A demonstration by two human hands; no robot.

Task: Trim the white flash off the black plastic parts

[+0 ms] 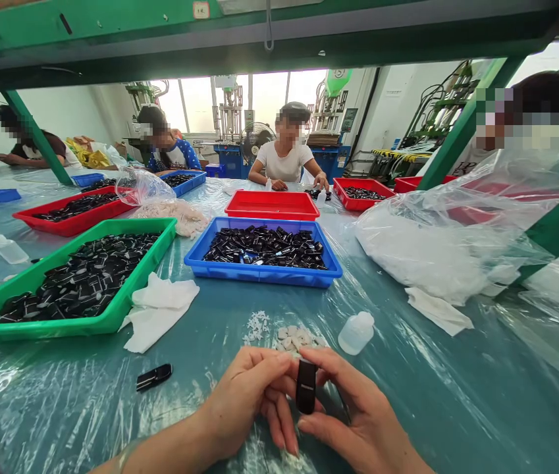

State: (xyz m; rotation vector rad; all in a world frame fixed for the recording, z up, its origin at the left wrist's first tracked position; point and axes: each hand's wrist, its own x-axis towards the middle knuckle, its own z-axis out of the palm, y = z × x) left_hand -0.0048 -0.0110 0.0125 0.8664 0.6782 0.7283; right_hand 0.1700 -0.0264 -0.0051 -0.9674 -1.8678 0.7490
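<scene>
A small black piece [305, 387] with a rounded end and a faint light mark is held upright near the front of the table. My right hand [358, 408] grips it between thumb and fingers. From the other side, my left hand [252, 395] touches its upper left edge with curled fingers; what the fingertips grip is partly hidden. Just beyond the hands lie a pile of beige pieces [299, 337] and a heap of small white bits [257, 326]. A similar black piece with silver lines [154, 377] rests on the table at the left.
A green tray [111, 322] and a blue tray [264, 273] hold many black pieces. White cloth [158, 309] lies between them. Right of the piles is a translucent bottle [357, 333]. Behind are red trays [272, 213], a large plastic bag [437, 243] and several people [284, 161].
</scene>
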